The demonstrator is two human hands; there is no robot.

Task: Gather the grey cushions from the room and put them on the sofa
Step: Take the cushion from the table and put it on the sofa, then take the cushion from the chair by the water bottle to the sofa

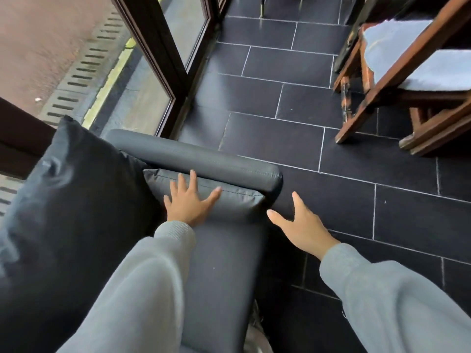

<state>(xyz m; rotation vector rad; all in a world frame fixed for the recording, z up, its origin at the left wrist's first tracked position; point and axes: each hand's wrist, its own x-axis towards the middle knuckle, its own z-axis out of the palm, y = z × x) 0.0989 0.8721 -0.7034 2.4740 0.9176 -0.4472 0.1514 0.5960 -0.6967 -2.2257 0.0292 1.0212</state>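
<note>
A dark grey sofa [224, 271] fills the lower left, its rounded armrest [193, 159] running across the middle. A grey cushion [237, 202] stands against the inner side of that armrest. My left hand [190, 202] lies flat on it, fingers spread. A larger dark grey cushion [76, 200] leans upright against the sofa's back at the left. My right hand [300, 225] hovers open beyond the sofa's front edge, over the floor, holding nothing.
Dark floor tiles [280, 93] stretch to the right of the sofa. A wooden chair with a pale seat pad [407, 57] stands at the upper right. Dark-framed glass doors [163, 54] run behind the sofa, close to its armrest.
</note>
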